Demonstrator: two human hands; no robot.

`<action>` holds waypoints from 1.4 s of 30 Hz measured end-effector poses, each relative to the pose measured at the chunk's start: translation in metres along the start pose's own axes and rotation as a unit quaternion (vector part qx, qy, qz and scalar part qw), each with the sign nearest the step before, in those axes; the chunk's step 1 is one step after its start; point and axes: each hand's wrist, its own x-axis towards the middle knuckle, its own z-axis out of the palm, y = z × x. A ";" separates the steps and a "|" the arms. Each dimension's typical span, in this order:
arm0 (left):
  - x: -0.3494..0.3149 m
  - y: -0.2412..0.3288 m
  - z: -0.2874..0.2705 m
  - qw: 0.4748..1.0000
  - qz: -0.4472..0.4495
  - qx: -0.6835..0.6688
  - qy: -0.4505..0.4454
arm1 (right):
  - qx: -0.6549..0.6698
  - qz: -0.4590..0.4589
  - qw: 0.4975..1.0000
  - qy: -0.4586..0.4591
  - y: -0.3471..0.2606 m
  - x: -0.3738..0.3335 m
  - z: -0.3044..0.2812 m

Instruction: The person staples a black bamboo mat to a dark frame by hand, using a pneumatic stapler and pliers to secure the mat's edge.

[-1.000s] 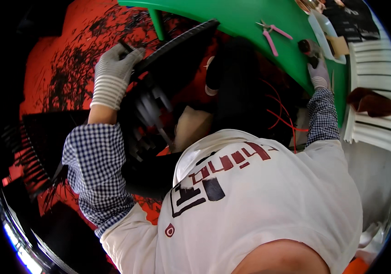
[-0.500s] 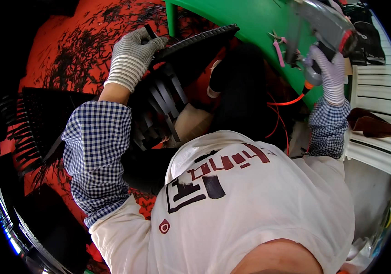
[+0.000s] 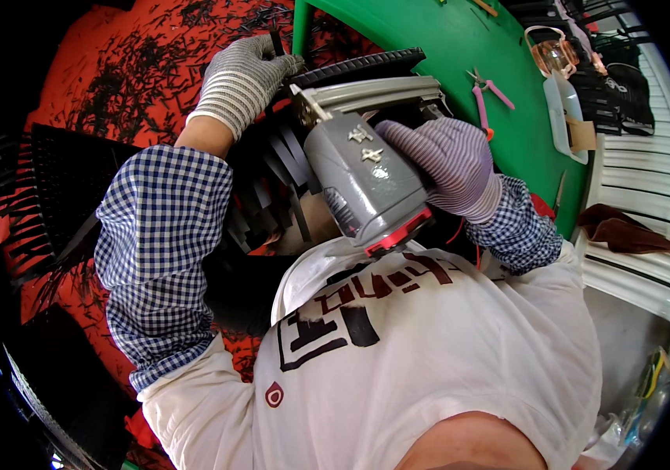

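Observation:
My left hand (image 3: 237, 82), in a striped knit glove, is closed on a narrow black strip (image 3: 276, 41) at the left end of a dark piece with a ridged edge (image 3: 366, 66). My right hand (image 3: 454, 166), also gloved, grips a grey air staple gun (image 3: 366, 176) with a red end cap. The gun's nose points toward my left hand and lies close to the ridged edge; whether it touches is unclear. Several loose dark strips (image 3: 284, 160) hang below. The gun's handle is mostly covered by my right hand.
A green tabletop (image 3: 507, 47) carries pink-handled pliers (image 3: 482, 110) and a white tray (image 3: 562, 117). Black offcuts litter the red floor (image 3: 76, 86). A fringed black panel (image 3: 68, 180) is at the left. On white slats (image 3: 636, 164) at the right lies a brown cloth (image 3: 624, 231).
My right hand has swung the staple gun from above the green tabletop, leftward and nearer, to the ridged edge. My left hand has shifted slightly right, still holding the strip.

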 end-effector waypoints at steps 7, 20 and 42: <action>0.004 -0.003 0.004 0.999 0.020 0.006 0.024 | -0.067 0.013 0.997 -0.030 -0.002 -0.015 0.017; 0.011 0.000 0.011 0.999 0.011 -0.045 0.004 | -0.077 0.016 0.997 0.006 0.007 -0.024 0.026; -0.019 0.012 -0.005 0.984 0.033 -0.145 0.096 | -0.213 0.594 0.775 -0.030 0.090 -0.135 -0.079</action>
